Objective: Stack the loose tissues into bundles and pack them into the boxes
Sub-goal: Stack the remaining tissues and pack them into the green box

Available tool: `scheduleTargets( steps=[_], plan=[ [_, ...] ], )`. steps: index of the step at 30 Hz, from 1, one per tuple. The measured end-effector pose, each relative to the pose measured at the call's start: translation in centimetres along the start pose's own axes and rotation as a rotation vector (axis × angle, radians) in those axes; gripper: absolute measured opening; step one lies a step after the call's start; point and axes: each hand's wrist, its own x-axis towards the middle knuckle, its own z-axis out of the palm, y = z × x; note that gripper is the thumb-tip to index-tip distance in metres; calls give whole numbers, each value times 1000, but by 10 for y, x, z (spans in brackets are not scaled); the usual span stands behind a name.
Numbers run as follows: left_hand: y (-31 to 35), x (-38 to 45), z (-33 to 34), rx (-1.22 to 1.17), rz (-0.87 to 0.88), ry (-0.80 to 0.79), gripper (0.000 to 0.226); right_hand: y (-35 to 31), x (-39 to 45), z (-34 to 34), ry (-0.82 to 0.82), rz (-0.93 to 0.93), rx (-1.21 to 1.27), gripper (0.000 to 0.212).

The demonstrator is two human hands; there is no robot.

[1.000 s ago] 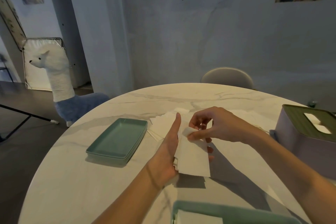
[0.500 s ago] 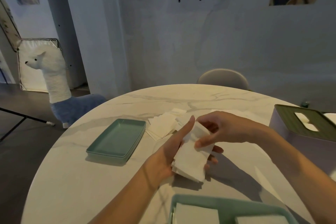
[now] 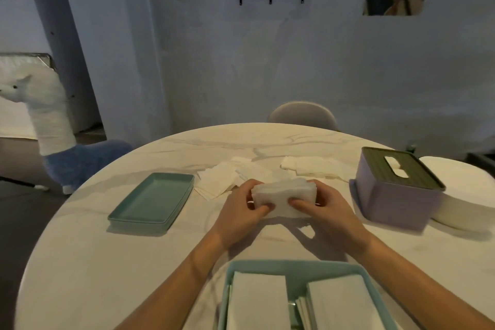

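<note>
The bundle of tissues is held on edge just above the marble table, squeezed between the left hand and the right hand, and the risk lies in how soft that stack is: if either hand eases its squeeze while squaring the edges, the middle sheets could sag or fan out and the bundle would need restacking. A lopsided bundle might also catch on the rim of the teal box near the person, which already holds two white stacks side by side, so there may be little room left, though its near end is cut off by the frame. Both sets of fingers are curled closed around the bundle's ends, thumbs pressing its near face and the other fingers wrapped over the top and far side. More loose tissues lie spread on the table just beyond the hands, between a shallow teal lid on the left and a purple tissue box with a slotted green top on the right.
</note>
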Motion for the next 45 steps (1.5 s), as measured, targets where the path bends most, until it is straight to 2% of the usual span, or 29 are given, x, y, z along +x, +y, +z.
scheduleTargets(
  steps=[2, 4, 5, 8, 11, 15, 18, 21, 25, 28, 30, 34, 38, 41, 45],
  plan=[
    [3, -5, 3, -30, -20, 6, 29, 4, -5, 7, -8, 66, 239, 41],
    [11, -10, 10, -122, -75, 21, 30, 0, -11, 15, -32, 175, 422, 50],
    [19, -12, 14, -222, -135, 42, 31, -4, -14, 19, -23, 179, 416, 59],
    [39, -13, 32, -443, -294, 143, 42, -8, -15, 29, 59, 87, 146, 86],
    [36, -5, 43, -320, -309, 274, 54, -5, -11, 36, 11, 94, 199, 96],
    [25, 2, 43, -260, -283, 382, 17, -6, -8, 32, -32, 86, 310, 84],
    [20, 4, 40, -286, -241, 393, 12, -3, -5, 31, -98, 48, 283, 78],
    [25, 5, 39, -299, -252, 356, 19, 0, 0, 29, -46, -41, 108, 73],
    [29, 0, 30, -380, -235, 167, 35, 7, 0, 21, -49, 14, 154, 60],
    [17, 1, 15, 57, -45, 67, 43, 7, 2, 0, -36, -102, -177, 45],
    [10, 3, 9, 172, 44, 95, 36, 6, 5, -12, -47, -129, -236, 40],
    [13, 4, -2, 132, 55, 88, 37, 0, 9, -22, -76, -155, -168, 41],
    [10, -2, -16, 56, -27, -29, 40, 5, 11, -28, -195, -32, -216, 53],
    [9, -5, -24, 6, -46, -69, 39, 10, 10, -32, -224, 5, -235, 61],
    [9, -4, -24, 78, -57, -73, 29, 11, 12, -35, -211, -16, -261, 42]
  ],
)
